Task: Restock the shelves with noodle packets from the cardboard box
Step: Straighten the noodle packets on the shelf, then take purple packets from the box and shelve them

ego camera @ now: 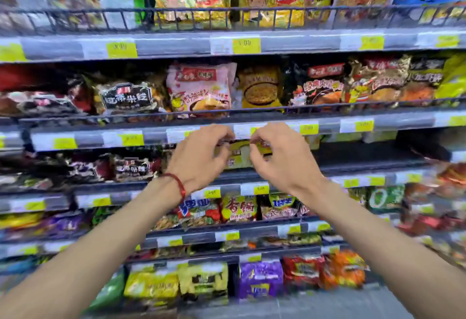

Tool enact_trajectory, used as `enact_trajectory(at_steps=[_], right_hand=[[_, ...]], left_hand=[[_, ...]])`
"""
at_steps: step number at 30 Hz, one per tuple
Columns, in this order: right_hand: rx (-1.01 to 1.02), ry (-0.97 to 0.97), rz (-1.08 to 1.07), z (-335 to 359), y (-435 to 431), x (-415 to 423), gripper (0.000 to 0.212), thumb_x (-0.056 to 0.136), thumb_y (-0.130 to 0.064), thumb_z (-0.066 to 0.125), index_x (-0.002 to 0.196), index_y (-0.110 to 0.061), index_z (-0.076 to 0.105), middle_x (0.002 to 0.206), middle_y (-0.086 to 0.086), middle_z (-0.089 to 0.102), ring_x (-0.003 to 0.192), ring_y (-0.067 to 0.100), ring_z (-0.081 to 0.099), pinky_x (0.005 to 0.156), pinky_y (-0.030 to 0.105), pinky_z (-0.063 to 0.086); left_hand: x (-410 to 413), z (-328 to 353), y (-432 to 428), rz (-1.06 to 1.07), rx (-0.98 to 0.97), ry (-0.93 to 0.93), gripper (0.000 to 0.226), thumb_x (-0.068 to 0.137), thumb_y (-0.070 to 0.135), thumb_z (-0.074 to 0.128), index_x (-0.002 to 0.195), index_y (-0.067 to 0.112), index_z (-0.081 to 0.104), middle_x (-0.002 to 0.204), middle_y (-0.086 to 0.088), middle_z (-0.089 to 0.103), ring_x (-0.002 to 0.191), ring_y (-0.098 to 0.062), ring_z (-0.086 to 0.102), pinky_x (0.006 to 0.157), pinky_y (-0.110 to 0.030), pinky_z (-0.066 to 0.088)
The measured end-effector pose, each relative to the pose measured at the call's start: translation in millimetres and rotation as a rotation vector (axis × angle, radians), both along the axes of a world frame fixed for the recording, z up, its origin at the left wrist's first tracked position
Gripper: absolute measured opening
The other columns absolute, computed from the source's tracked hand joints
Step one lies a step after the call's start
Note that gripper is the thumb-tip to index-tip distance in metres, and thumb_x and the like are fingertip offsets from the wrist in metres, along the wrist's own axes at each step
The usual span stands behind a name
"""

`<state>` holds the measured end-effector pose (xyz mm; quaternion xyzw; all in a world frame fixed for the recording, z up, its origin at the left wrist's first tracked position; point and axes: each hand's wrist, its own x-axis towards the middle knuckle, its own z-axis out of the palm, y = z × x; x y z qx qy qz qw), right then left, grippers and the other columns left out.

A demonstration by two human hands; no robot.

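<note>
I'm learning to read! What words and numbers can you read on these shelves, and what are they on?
"过桥米线": black packet, second shelf down.
"香锅": red-and-yellow packet, fourth shelf down.
"00", first digit unclear: yellow price tag under the top shelf.
The yellow packet pinched by the left hand and right hand: print too blurred.
Other packets and tags: too blurred to read.

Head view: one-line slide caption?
Restocking: left hand and right hand pinch the top of a yellow noodle packet on a part-empty shelf.
</note>
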<state>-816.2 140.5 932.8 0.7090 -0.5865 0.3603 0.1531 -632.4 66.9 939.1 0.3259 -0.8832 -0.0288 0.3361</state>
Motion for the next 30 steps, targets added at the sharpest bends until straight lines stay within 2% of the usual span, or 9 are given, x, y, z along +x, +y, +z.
enact_trajectory(at_steps=[5,9,14,17,21,25,30], right_hand=[[0.144,-0.052,0.088,-62.7,39.5,35.6,0.019,0.088,-0.029,0.055,0.091,-0.015,0.067,0.089,-0.001,0.066,0.091,0.02,0.056,0.075,0.04,0.05],[0.241,-0.058,0.127,-100.6,65.7,70.6,0.021,0.086,-0.029,0.053,0.089,-0.014,0.067,0.087,0.001,0.067,0.087,0.024,0.058,0.076,0.042,0.051],[0.342,-0.066,0.143,-137.6,88.3,120.7,0.019,0.085,-0.032,0.054,0.091,-0.017,0.066,0.088,-0.001,0.065,0.09,0.021,0.054,0.077,0.041,0.05],[0.394,-0.048,0.133,-157.9,91.8,157.8,0.017,0.084,-0.03,0.057,0.09,-0.017,0.066,0.089,-0.001,0.065,0.092,0.021,0.053,0.077,0.04,0.051],[0.466,-0.041,0.102,-186.7,92.5,215.7,0.022,0.084,-0.031,0.056,0.095,-0.017,0.068,0.094,0.0,0.068,0.093,0.022,0.056,0.08,0.041,0.052],[0.541,-0.09,0.001,-213.2,90.8,278.8,0.02,0.086,-0.029,0.057,0.098,-0.017,0.068,0.096,0.001,0.067,0.096,0.025,0.056,0.077,0.038,0.051],[0.648,-0.126,-0.082,-243.5,85.5,340.9,0.018,0.087,-0.025,0.06,0.099,-0.016,0.069,0.104,0.003,0.07,0.104,0.026,0.058,0.085,0.034,0.046]], left_hand=[[40.2,-58.7,45.7,0.138,0.121,-0.111,0.022,0.092,0.023,0.053,0.111,0.027,0.062,0.109,0.009,0.067,0.1,-0.012,0.061,0.084,-0.037,0.053],[73.4,-91.6,81.7,0.2,0.224,-0.169,0.022,0.092,0.025,0.053,0.112,0.027,0.062,0.112,0.006,0.067,0.103,-0.016,0.062,0.084,-0.039,0.053],[126.2,-127.7,110.0,0.205,0.323,-0.246,0.024,0.091,0.026,0.052,0.113,0.03,0.061,0.116,0.007,0.065,0.106,-0.017,0.062,0.084,-0.04,0.054],[163.6,-146.3,110.8,0.203,0.364,-0.267,0.023,0.09,0.024,0.053,0.112,0.027,0.061,0.118,0.004,0.065,0.106,-0.019,0.061,0.084,-0.04,0.053],[222.1,-173.4,102.5,0.188,0.423,-0.313,0.022,0.09,0.022,0.053,0.108,0.026,0.063,0.106,0.004,0.069,0.096,-0.019,0.065,0.078,-0.038,0.055],[287.3,-199.3,88.5,0.157,0.492,-0.387,0.024,0.091,0.022,0.051,0.111,0.027,0.063,0.109,0.003,0.069,0.1,-0.02,0.064,0.079,-0.039,0.055],[354.7,-228.2,72.2,0.114,0.57,-0.418,0.021,0.09,0.022,0.051,0.106,0.028,0.063,0.105,0.005,0.068,0.095,-0.019,0.064,0.077,-0.039,0.055]])
